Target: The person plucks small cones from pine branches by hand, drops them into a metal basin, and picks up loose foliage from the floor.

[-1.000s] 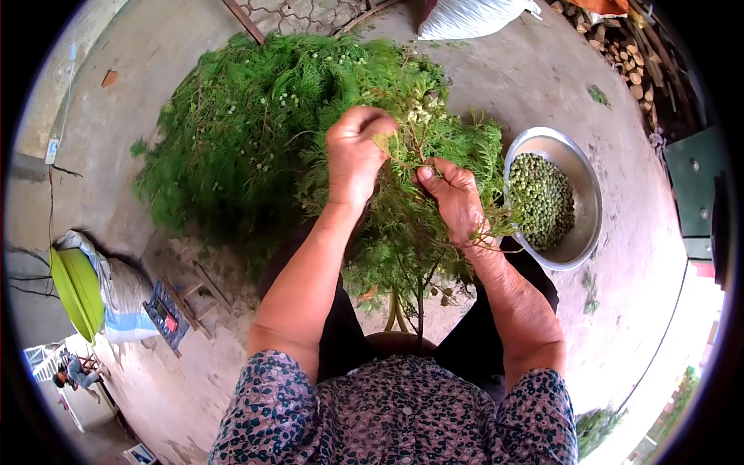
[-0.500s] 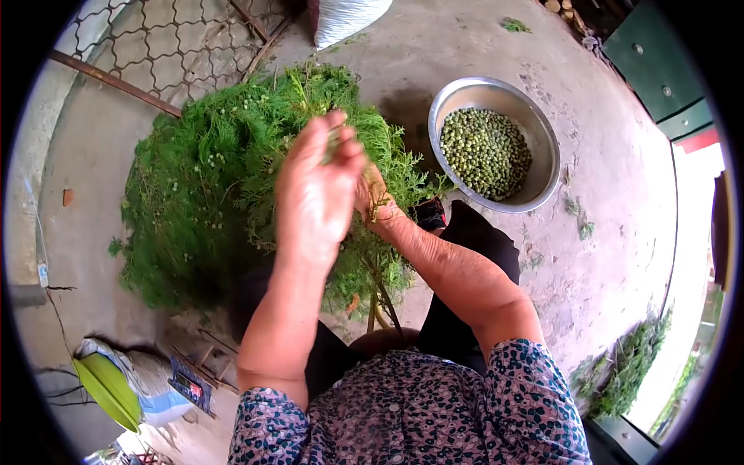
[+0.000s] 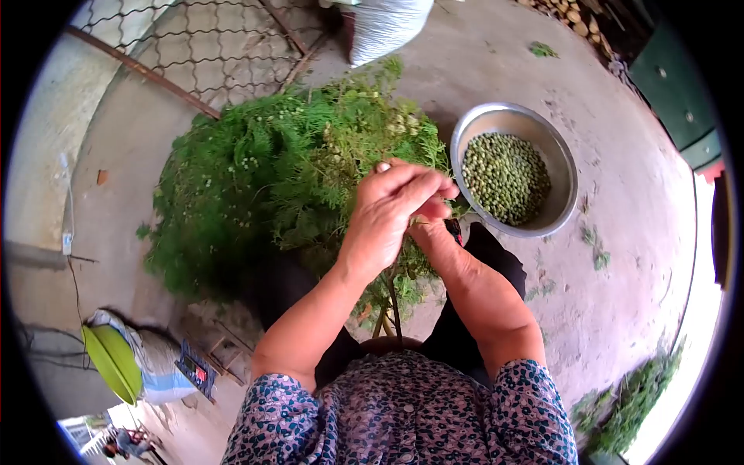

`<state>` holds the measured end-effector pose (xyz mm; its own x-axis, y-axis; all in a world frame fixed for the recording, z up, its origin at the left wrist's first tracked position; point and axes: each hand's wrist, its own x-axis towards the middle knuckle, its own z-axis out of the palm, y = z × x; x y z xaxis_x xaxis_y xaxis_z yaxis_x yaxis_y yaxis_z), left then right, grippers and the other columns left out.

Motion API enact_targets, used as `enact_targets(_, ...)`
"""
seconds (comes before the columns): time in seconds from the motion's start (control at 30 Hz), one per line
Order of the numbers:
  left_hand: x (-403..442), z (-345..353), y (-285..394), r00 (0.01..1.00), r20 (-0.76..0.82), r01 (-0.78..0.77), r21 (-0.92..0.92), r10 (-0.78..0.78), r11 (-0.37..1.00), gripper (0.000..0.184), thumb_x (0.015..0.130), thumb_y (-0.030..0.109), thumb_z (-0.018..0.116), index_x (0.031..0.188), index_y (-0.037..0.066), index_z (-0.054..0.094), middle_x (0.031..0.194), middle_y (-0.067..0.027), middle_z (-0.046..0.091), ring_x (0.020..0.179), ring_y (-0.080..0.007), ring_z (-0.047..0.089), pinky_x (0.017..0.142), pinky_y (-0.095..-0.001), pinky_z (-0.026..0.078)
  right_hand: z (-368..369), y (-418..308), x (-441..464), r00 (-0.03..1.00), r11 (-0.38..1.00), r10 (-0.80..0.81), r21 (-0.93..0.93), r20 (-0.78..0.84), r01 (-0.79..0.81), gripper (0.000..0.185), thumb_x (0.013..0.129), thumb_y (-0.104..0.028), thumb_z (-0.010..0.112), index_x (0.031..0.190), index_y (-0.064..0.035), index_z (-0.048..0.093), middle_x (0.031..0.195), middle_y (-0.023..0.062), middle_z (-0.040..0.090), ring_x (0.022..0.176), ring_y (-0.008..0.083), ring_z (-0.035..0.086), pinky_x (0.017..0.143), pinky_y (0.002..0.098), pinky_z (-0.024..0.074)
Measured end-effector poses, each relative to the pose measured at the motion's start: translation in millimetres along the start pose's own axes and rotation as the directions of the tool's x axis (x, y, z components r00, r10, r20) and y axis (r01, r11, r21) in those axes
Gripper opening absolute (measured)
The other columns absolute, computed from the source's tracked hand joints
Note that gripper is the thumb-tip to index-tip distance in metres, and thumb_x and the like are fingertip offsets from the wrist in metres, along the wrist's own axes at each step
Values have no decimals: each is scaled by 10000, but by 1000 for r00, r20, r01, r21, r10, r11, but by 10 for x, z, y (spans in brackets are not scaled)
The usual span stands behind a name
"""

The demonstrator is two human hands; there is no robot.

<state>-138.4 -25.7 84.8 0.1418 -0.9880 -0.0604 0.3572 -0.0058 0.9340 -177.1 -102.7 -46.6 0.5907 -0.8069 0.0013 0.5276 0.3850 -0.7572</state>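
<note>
The metal bowl is placed to the right of both hands and slightly farther out; it is separated from the grip by a narrow gap, and the left hand is nearer to it. The green branches are spread ahead of the hands and to their left, and are touched or nearly touched by them. One upright stem is seen below the hands, with its long axis directed from between the knees towards them. The right hand is laid across the left one, its fingers loosely bent; because of this overlap, it cannot be told whether either grip is closed on a twig. Green berries are held in the bowl, on the concrete floor. Towards the floor's right edge, only small sprigs are seen near the bowl.
</note>
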Motion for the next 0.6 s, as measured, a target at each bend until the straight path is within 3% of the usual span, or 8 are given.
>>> enact_targets(0.03,-81,-112,-4,999,-31,-10,-7,10,1000,181,860,142,544,903,-27,594,873,-128,629,709,-157,606,640,-266,494,81,-93,3,992,958,65,273,108,-92,230,787,-242,657,852,-57,535,735,-8,511,692,125,480,612,277,427)
enact_targets(0.07,-183,-217,16,998,-66,-18,-14,17,1000,177,861,134,544,901,-32,591,869,-128,629,699,-152,604,633,-261,493,158,-196,-78,990,981,143,131,4,-143,207,799,-233,644,898,-67,570,818,-14,563,765,111,520,668,273,452)
enact_targets(0.13,-470,-362,240,984,-168,-33,118,53,992,172,866,124,526,912,-31,589,841,-118,625,678,-145,597,624,-251,480,265,-207,-45,988,947,7,-315,-153,-55,203,864,-228,557,929,-37,578,737,-9,580,702,113,517,646,296,441)
enact_targets(0.2,-901,-472,253,882,-413,-103,303,228,947,172,876,104,493,933,-34,577,854,-105,626,703,-130,571,622,-243,448,346,-448,-180,979,948,114,-278,-171,-159,228,855,-254,570,886,-28,585,711,-3,563,713,125,518,675,291,426)
enact_targets(0.23,-1182,-534,226,841,-498,-60,302,211,951,161,865,101,502,925,-29,577,848,-96,623,706,-122,553,613,-243,435,181,-342,-112,996,872,5,-487,-94,-50,268,833,-280,600,927,-29,590,726,26,575,754,158,537,726,306,425)
enact_targets(0.4,-2538,-653,120,821,-493,530,471,-287,705,132,823,56,572,911,-34,612,806,-75,633,700,-94,590,634,-204,470,167,-240,-120,942,725,-292,-680,-163,106,333,800,-304,638,920,4,597,670,5,519,657,106,450,620,288,396)
enact_targets(0.5,-2502,-577,115,874,-484,316,519,-32,794,138,820,23,569,933,-49,599,788,-83,632,683,-98,584,624,-213,475,446,-507,-270,987,706,-8,-701,-159,-107,529,810,-393,598,1158,-9,493,1079,131,563,989,209,514,848,346,399)
enact_targets(0.6,-1938,-766,27,883,-336,-19,672,328,740,123,807,10,583,917,-46,589,766,-85,613,659,-97,557,595,-216,451,632,-459,-285,988,651,-11,-751,-153,-109,539,808,-403,594,1162,-9,491,1115,148,543,1011,223,511,863,354,395)
